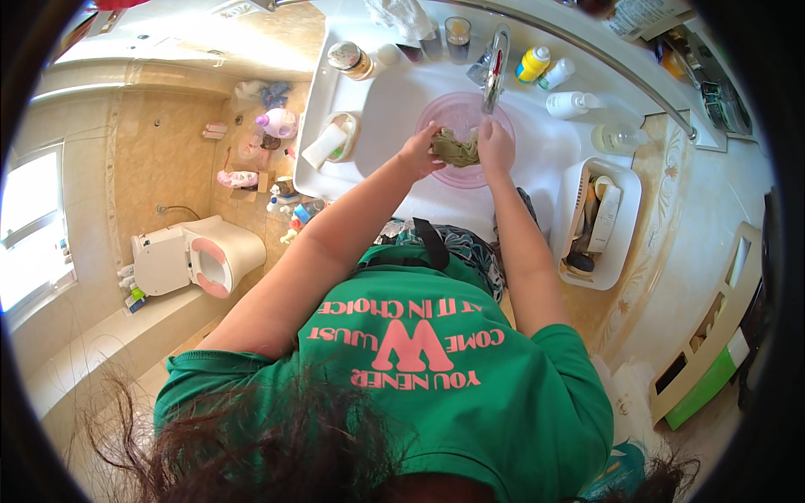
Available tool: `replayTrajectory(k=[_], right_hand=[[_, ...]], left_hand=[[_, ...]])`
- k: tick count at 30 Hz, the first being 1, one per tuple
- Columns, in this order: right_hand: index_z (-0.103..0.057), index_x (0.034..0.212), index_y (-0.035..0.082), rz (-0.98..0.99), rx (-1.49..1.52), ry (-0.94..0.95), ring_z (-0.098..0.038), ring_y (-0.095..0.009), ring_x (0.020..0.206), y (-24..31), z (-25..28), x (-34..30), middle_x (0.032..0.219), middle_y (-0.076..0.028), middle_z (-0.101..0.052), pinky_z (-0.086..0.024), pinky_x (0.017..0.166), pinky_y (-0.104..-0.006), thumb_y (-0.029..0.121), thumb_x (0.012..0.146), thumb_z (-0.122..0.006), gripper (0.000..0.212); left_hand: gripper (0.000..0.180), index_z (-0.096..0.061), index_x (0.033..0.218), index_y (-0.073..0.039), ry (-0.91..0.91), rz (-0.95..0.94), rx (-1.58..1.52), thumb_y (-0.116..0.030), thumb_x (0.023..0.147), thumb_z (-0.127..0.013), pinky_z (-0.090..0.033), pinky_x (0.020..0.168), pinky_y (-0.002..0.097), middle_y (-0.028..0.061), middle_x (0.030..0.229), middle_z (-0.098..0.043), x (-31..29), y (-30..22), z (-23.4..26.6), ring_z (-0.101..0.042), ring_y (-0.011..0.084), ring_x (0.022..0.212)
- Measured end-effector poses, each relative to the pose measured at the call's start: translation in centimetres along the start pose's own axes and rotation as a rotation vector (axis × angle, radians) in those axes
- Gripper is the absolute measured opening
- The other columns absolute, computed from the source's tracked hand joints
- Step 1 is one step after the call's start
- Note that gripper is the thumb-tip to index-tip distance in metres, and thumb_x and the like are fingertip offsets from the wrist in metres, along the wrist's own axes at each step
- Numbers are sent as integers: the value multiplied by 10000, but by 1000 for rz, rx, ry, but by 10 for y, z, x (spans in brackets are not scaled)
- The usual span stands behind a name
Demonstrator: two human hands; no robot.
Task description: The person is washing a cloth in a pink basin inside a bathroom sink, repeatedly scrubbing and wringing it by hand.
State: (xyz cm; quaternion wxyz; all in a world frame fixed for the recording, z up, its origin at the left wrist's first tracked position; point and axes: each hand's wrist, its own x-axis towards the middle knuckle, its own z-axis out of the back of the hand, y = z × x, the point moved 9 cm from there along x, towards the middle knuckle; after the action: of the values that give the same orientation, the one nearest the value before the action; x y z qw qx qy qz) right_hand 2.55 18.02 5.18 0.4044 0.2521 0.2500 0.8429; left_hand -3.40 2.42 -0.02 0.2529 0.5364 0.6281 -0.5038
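Observation:
Between my two hands is a wet-looking olive-green cloth [455, 149], bunched up over a pink plastic basin [463, 178]. My left hand [422, 152] grips the cloth's left side with bent fingers. On its right side my right hand [495, 147] is closed round the cloth, its fingertips partly hidden behind the hand. The basin stands in the white sink [394, 109], under the chrome faucet [496, 71]. Some water shows in the basin near the faucet's spout.
Bottles, among them a yellow one [532, 64] and a white pump bottle [573, 104], line the sink's right rim. A glass [458, 40] and a lidded jar [350, 60] stand at the back and left. A white basket [622, 220] holds toiletries; a toilet [239, 251] is far left.

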Motion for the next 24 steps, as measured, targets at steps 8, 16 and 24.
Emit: replayTrajectory(k=[8,16,24], right_hand=[[-534,1028,53,233,-475,749,-397,-356,1081,-34,-81,-64,1106,-162,-484,-341,900,-415,307,726,-550,394],[-565,935,47,19,-303,827,-514,-314,940,-101,-149,-61,978,-184,-552,-405,790,-403,146,666,-581,287],[-518,724,28,19,645,327,-564,-278,664,54,-6,-17,691,-137,-563,-439,598,-331,64,709,-456,74]], left_hand=[[365,-469,1079,-70,-39,65,334,-298,800,-527,-393,835,371,116,1133,-423,30,12,36,-418,273,1013],[283,-514,988,-58,-21,8,343,-274,804,-502,-408,778,328,69,947,-503,30,-2,38,-474,209,887],[363,-472,1055,-100,-8,136,42,-389,838,-428,-378,876,389,78,1061,-504,13,10,9,-450,253,1048]])
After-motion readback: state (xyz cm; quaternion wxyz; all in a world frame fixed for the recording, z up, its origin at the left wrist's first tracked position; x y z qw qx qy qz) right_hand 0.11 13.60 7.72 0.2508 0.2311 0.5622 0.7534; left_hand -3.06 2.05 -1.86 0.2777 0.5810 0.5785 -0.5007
